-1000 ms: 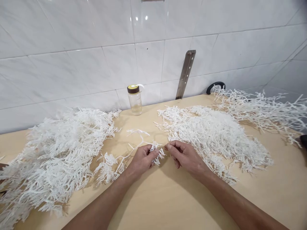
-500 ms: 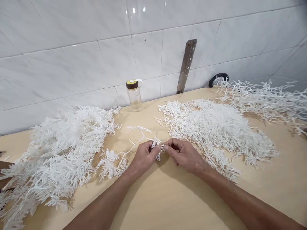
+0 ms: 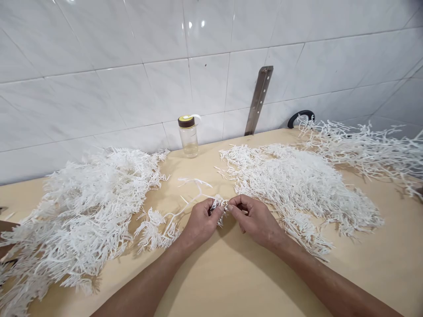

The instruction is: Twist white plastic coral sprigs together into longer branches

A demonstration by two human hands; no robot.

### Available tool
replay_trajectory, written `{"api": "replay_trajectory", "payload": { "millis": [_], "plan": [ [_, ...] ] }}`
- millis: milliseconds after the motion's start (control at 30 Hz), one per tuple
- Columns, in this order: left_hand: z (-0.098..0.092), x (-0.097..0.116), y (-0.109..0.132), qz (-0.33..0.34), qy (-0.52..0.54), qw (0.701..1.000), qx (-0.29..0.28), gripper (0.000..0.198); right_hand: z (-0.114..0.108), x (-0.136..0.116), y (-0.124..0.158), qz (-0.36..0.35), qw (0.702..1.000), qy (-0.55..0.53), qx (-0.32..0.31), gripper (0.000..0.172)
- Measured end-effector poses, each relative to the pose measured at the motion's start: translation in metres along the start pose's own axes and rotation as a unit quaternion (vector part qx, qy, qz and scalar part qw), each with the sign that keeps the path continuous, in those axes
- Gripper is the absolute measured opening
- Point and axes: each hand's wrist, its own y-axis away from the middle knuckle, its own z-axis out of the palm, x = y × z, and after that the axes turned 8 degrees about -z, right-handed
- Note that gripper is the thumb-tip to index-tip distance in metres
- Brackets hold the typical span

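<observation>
My left hand [image 3: 202, 222] pinches a white plastic branch [image 3: 199, 193] near its frilly tuft [image 3: 218, 202], thumb against bent fingers. Against the tuft's right side, my right hand [image 3: 254, 220] has thumb and forefinger pressed together at a thin white sprig. The fingers cover the exact spot they grip. The branch's stem runs left from my left hand, forking over the table, and ends among small white tufts [image 3: 155, 224] beside my left forearm.
White frilly pieces are heaped at left [image 3: 95, 211] and right [image 3: 297, 180]. Bare-looking white branches [image 3: 366, 143] lie at the far right. A clear bottle [image 3: 190, 143] and a metal bracket [image 3: 259, 101] stand by the tiled wall. A black curved object [image 3: 291, 119] is behind.
The whole view has shifted slightly, with wall and bottle lower in the picture. Both hands keep nearly the same place and pinch; the right fingertips have moved slightly at the tuft.
</observation>
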Motion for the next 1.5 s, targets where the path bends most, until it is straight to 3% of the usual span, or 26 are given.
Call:
{"api": "replay_trajectory", "payload": {
  "millis": [333, 467, 733, 1000, 1100, 1333, 1400, 1500],
  "plan": [
    [0.002, -0.002, 0.001, -0.001, -0.027, 1.000, 0.000, 0.037, -0.004, 0.006, -0.001, 0.025, 0.998, -0.026, -0.053, 0.027],
    [0.002, -0.002, 0.002, 0.002, -0.017, 1.000, -0.004, 0.036, -0.005, 0.006, -0.002, -0.002, 0.999, -0.012, -0.047, 0.027],
    [0.000, 0.008, 0.002, -0.016, -0.021, 0.999, -0.031, 0.040, 0.001, 0.006, 0.000, -0.137, 0.971, 0.198, 0.004, 0.017],
    [0.000, 0.007, -0.003, -0.038, 0.029, 0.998, -0.033, 0.042, 0.012, 0.004, -0.001, -0.197, 0.927, 0.315, 0.049, 0.017],
    [0.000, 0.003, -0.001, -0.048, 0.039, 0.997, -0.044, 0.044, 0.001, 0.006, -0.006, -0.173, 0.911, 0.368, 0.077, 0.018],
    [0.000, 0.004, 0.001, -0.091, 0.116, 0.988, -0.037, 0.049, -0.060, 0.015, -0.017, -0.095, 0.883, 0.405, 0.219, 0.009],
    [0.000, 0.006, 0.001, -0.104, 0.147, 0.983, -0.030, 0.048, -0.067, 0.013, -0.017, -0.087, 0.877, 0.411, 0.232, 0.004],
    [-0.001, 0.008, 0.001, -0.113, 0.164, 0.980, -0.029, 0.046, -0.062, 0.006, -0.015, -0.119, 0.886, 0.388, 0.225, 0.011]
  ]
}}
